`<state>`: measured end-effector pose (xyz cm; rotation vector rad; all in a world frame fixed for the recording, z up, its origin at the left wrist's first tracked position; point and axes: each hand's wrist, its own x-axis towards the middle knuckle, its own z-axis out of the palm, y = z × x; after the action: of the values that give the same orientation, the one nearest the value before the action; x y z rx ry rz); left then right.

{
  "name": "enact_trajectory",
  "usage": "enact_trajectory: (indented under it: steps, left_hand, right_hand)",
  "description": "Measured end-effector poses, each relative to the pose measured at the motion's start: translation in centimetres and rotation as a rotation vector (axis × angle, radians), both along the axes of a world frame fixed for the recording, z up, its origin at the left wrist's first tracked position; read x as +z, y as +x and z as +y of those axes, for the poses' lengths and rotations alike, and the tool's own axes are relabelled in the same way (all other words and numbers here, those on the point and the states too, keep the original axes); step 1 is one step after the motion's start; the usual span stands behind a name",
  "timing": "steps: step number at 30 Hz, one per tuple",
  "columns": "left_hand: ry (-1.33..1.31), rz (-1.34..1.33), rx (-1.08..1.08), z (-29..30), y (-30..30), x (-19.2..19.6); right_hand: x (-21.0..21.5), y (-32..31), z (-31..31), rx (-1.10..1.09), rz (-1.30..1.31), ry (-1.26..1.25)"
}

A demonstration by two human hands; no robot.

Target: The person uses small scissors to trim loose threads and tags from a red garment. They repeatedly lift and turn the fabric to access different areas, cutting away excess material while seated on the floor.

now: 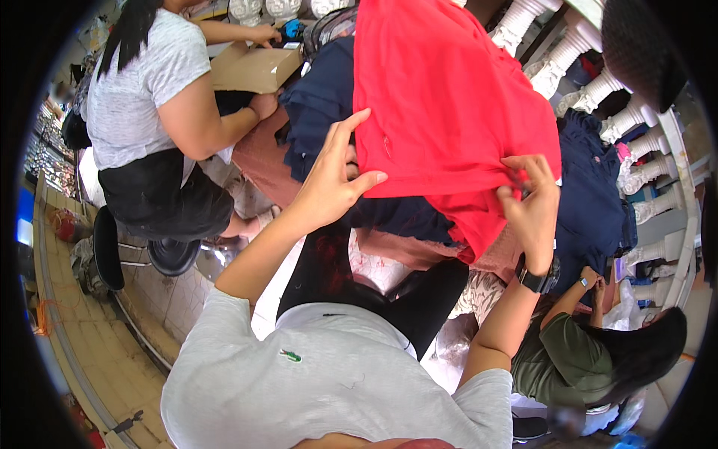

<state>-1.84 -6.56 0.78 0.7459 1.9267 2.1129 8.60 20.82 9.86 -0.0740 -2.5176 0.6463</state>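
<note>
A large red garment [449, 97] lies spread over dark navy cloth in front of me. At its lower left corner is my left hand [329, 179], with thumb and index finger stretched apart along the edges; the other fingers are partly hidden. My right hand [535, 202] has its fingers bent around the near right edge, pinching the red fabric, which wrinkles there. Below that hand, a loose red part hangs down toward my lap. Navy garments [321, 97] are piled to the left, and another navy pile [587, 194] sits to the right.
On the left, a person in a light grey top [153, 97] handles an open cardboard box [250, 69]. A person in a dark green top [568, 359] sits at the lower right. White balusters [553, 63] line the back and right. A black stool [173, 254] stands at left.
</note>
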Motion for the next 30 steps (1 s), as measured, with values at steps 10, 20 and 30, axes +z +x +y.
enact_trajectory:
  steps: [10,20,30]
  left_hand:
    - [-0.238,0.772,0.435,3.7,-2.5,-2.0]
    - [0.014,0.249,-0.002,-1.2,0.2,-5.1]
    - [0.36,0.108,0.034,-0.3,3.0,-6.2]
  right_hand:
    - [-2.6,-2.1,-7.4,0.074,0.212,0.137]
    - [-4.8,-4.7,-4.3,0.086,0.088,-0.143]
    - [-7.2,-0.3,-10.3,0.35,-0.173,-0.912]
